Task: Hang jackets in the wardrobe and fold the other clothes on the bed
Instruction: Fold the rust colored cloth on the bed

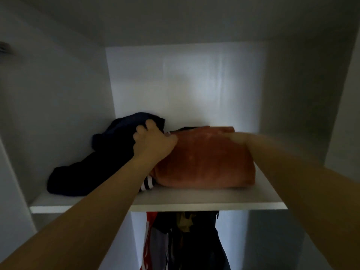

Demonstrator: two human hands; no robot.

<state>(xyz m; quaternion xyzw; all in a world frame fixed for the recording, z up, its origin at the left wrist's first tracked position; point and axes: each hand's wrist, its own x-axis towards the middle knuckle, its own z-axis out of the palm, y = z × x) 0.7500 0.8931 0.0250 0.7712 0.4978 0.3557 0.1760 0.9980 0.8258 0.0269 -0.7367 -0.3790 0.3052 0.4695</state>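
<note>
Up on the white wardrobe shelf (194, 199), my left hand (153, 141) grips the crumpled dark navy garment (87, 172); my right hand (236, 138), blurred, apparently rests on the folded rust-orange plush fabric (204, 164), grip unclear.

A dim white cupboard interior fills the frame — pale back panel (185, 80) brightest at centre, grey side walls (58, 84) in shadow, a white shelf (194, 203) across the lower middle.
</note>
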